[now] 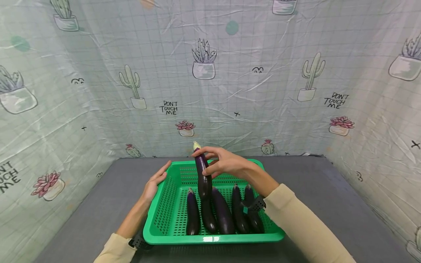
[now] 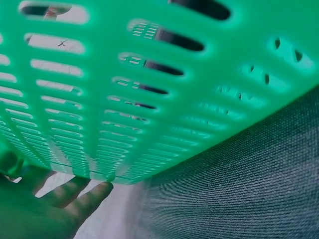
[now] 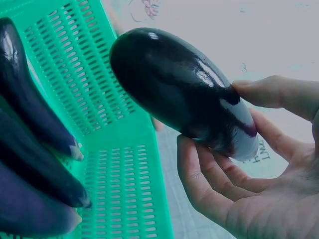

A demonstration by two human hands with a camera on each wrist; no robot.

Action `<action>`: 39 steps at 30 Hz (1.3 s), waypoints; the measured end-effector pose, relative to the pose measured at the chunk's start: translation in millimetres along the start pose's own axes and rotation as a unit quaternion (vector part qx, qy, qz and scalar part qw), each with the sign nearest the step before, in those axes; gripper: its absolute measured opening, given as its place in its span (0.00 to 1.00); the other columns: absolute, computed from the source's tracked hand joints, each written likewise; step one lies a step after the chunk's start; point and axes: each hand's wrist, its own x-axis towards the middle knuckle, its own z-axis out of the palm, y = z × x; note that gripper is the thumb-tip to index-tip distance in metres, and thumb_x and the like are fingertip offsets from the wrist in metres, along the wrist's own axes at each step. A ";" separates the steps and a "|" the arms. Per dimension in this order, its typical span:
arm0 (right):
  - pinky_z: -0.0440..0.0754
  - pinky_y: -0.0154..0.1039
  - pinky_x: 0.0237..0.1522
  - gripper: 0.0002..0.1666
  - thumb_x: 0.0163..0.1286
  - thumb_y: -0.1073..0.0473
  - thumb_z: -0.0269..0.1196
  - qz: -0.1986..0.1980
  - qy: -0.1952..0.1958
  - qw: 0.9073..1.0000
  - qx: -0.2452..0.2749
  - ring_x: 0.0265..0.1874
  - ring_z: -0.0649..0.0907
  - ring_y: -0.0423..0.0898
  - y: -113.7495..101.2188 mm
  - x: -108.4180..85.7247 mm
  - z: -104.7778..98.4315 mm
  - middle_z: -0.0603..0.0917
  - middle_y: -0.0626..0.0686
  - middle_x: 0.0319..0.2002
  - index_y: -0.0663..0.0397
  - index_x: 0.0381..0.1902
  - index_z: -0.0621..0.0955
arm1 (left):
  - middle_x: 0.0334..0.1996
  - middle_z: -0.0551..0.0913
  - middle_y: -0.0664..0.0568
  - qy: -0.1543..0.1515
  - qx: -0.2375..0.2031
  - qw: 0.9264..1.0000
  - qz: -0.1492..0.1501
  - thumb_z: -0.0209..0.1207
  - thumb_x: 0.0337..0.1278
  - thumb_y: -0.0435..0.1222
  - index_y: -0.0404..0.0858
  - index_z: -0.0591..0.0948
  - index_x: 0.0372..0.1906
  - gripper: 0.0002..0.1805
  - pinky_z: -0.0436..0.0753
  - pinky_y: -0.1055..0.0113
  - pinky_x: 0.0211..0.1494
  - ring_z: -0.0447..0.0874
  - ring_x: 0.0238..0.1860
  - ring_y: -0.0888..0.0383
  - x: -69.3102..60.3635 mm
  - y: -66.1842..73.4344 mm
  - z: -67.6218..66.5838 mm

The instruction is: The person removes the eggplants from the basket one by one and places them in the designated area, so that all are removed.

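In the head view my right hand (image 1: 223,160) pinches an eggplant (image 1: 203,175) near its pale stem end, holding it tilted above the basket. The right wrist view shows the thumb and fingers of the hand (image 3: 249,184) round the stem end of the eggplant (image 3: 174,84). My left hand (image 1: 152,186) rests against the left side of the green basket (image 1: 213,239), fingers extended; in the left wrist view the hand (image 2: 55,204) lies along the slotted wall (image 2: 99,109). Several eggplants (image 1: 223,212) lie side by side in the basket, stems pointing away.
The basket stands on a grey table (image 1: 88,212). A plastic curtain (image 1: 230,98) printed with cacti surrounds the table at the back and both sides.
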 end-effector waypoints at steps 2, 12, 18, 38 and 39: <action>0.87 0.53 0.53 0.36 0.67 0.62 0.69 -0.002 0.003 1.000 -0.002 0.58 0.82 0.57 0.0 -2.1 -3.4 0.70 0.60 0.70 0.38 0.72 0.75 | 0.86 0.40 0.42 0.001 0.006 1.000 0.001 0.35 0.86 0.40 0.37 0.47 0.85 0.31 0.57 0.61 0.83 0.35 0.85 0.41 0.2 -0.1 -0.1; 0.86 0.53 0.54 0.39 0.67 0.63 0.68 -0.008 0.018 1.000 -0.001 0.61 0.80 0.58 -0.7 -15.8 -16.5 0.70 0.60 0.71 0.42 0.75 0.72 | 0.85 0.41 0.41 0.002 0.007 1.000 0.008 0.35 0.86 0.39 0.36 0.48 0.84 0.31 0.52 0.54 0.86 0.34 0.85 0.39 -0.4 -0.7 -0.1; 0.85 0.52 0.53 0.38 0.67 0.63 0.68 -0.025 0.030 0.999 0.006 0.57 0.81 0.58 0.3 -28.5 -22.0 0.69 0.61 0.71 0.41 0.74 0.73 | 0.86 0.41 0.42 0.003 0.001 1.000 0.005 0.35 0.86 0.39 0.37 0.48 0.85 0.31 0.62 0.74 0.77 0.36 0.85 0.40 -1.2 -0.5 0.3; 0.83 0.52 0.55 0.40 0.70 0.64 0.66 -0.054 0.058 0.997 0.014 0.64 0.76 0.59 20.6 -68.6 -41.3 0.65 0.61 0.75 0.45 0.78 0.68 | 0.86 0.41 0.42 0.006 0.001 1.000 0.003 0.35 0.86 0.40 0.37 0.48 0.85 0.31 0.62 0.86 0.66 0.35 0.85 0.40 -2.2 0.4 2.0; 0.83 0.51 0.56 0.40 0.70 0.63 0.66 -0.052 0.063 0.997 0.016 0.63 0.76 0.58 21.4 -70.8 -42.1 0.66 0.60 0.75 0.44 0.77 0.68 | 0.86 0.41 0.42 0.006 0.001 1.000 0.003 0.35 0.86 0.40 0.37 0.48 0.85 0.31 0.62 0.86 0.66 0.35 0.85 0.40 -2.1 0.4 2.2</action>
